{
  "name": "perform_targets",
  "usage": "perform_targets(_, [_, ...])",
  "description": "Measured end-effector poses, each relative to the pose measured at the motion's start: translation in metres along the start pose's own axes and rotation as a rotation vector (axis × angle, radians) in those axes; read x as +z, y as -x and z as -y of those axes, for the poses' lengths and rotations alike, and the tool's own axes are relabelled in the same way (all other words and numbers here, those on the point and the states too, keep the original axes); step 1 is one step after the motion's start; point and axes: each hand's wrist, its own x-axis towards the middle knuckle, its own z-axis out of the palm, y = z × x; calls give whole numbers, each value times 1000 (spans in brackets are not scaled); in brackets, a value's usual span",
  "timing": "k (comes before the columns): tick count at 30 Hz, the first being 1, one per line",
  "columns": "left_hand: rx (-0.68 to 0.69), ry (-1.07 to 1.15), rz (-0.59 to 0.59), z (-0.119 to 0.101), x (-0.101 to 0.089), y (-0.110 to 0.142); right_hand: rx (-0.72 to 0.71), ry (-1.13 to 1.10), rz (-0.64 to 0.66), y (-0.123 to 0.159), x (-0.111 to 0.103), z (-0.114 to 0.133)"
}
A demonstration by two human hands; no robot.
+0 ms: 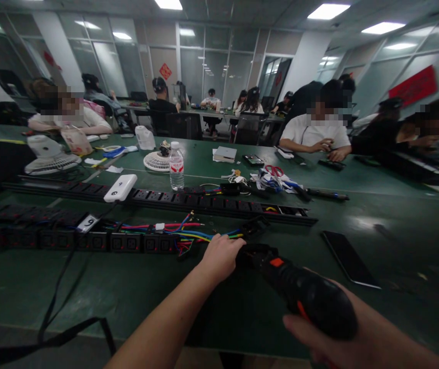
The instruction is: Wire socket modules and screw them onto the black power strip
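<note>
My right hand point(342, 318) is wrapped around a black and orange cordless screwdriver point(304, 287) with its front end pointing left, toward my other hand. My left hand point(221, 256) has its fingers curled down over a dark part at the end of the coloured wires point(200, 236); what they grip is hidden. Those wires, red, blue and yellow-green, run out of a black power strip point(127, 241) lying along the green table. A black end piece point(255, 225) lies just beyond my left fingers.
A second black power strip point(204, 202) lies behind, near a white power bank point(120, 188) and a water bottle point(176, 166). To the right is a phone point(350, 259). Red scissors point(274, 170) rest among scraps. A black strap point(56, 297) trails at left. Several people sit across the table.
</note>
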Motion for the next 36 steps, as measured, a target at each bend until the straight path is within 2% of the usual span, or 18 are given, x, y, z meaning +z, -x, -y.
perform_targets(2, [-16, 2, -6, -2, 0, 2, -39, -16, 160, 1, -5, 6])
perform_targets(4, [-18, 3, -17, -5, 0, 5, -64, -38, 266, 6, -7, 11])
perform_targets(7, [-2, -11, -46, -10, -1, 11, -96, -45, 351, 16, -6, 9])
perform_targets(10, [5, -39, -73, -16, 2, 13, -146, -24, 388, 23, -4, -8])
perform_targets(16, [-69, -122, -124, -24, 16, 5, -215, 48, 330, 25, 2, -49])
perform_targets(22, [-23, -155, -149, -24, 19, 8, -346, 7, 41, 37, 14, -72])
perform_targets(29, [-7, -171, -163, -18, 22, 7, -336, -101, -6, 55, 50, -83])
perform_targets(36, [11, -208, -168, -21, 23, 7, -203, -108, -32, 61, 73, -82])
